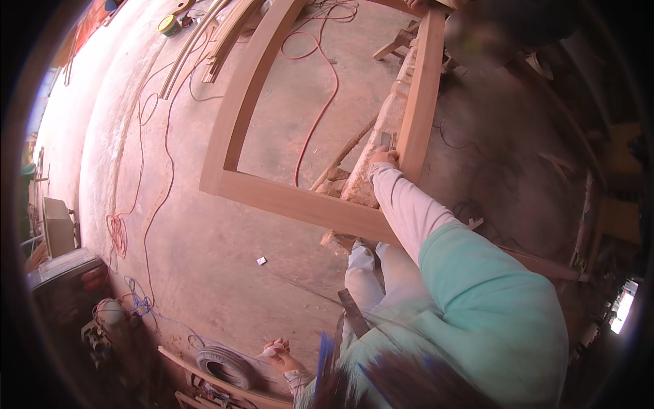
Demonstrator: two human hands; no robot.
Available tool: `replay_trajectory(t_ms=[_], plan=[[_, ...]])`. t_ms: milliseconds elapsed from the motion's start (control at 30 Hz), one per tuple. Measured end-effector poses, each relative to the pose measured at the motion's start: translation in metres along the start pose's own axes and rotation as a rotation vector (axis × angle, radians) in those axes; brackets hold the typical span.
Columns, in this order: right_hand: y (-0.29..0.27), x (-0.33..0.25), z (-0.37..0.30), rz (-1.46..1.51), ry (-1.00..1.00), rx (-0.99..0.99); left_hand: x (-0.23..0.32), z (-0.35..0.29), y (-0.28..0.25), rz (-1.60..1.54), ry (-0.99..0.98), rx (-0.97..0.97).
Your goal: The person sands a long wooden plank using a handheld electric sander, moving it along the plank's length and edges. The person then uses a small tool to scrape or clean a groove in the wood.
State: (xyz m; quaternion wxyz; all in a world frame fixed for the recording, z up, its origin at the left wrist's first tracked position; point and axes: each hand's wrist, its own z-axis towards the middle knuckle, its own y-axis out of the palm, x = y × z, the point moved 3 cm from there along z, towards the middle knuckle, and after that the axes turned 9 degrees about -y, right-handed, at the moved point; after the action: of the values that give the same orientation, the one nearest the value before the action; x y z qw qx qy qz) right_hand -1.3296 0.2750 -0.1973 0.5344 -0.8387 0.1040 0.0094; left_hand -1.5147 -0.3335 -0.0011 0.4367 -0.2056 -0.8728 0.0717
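Observation:
A large wooden frame (306, 204) rests on a rough, worn timber beam (381, 129). My right arm reaches out over the frame's near rail. On the inner side of its right-hand rail is my right hand (385, 157), its fingers closed at a small grey piece that looks like metal (388, 140); its kind is unclear. Down at the lower left, away from the frame, my left hand (278, 356) is closed around a small whitish thing, too small to name. A dark flat strip (352, 313) stands out by my waist.
Another person's hand (419, 4) touches the frame's far right corner. Long wooden strips (218, 48) lie at the upper left. A red hose (335, 82) and cables (167, 157) cross the floor. A tyre (225, 367) and a small white square (261, 261) are near my left side.

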Motion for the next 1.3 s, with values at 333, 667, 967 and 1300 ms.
replay_trajectory(t_ms=[333, 667, 967, 1300], plan=[[0.000, 0.006, 0.005, -0.214, -0.034, -0.018, 0.002, 0.048, 0.008, 0.227, -0.029, -0.235], [-0.005, 0.006, 0.000, 0.185, 0.177, 0.170, 0.004, 0.073, 0.010, 0.211, 0.202, -0.327], [-0.057, -0.003, -0.140, 0.683, -0.338, -0.168, 0.056, 0.077, 0.086, 0.149, 0.201, -0.389], [-0.114, 0.199, -0.318, 0.741, -0.612, -0.262, 0.081, 0.013, 0.196, 0.155, 0.414, -0.719]])
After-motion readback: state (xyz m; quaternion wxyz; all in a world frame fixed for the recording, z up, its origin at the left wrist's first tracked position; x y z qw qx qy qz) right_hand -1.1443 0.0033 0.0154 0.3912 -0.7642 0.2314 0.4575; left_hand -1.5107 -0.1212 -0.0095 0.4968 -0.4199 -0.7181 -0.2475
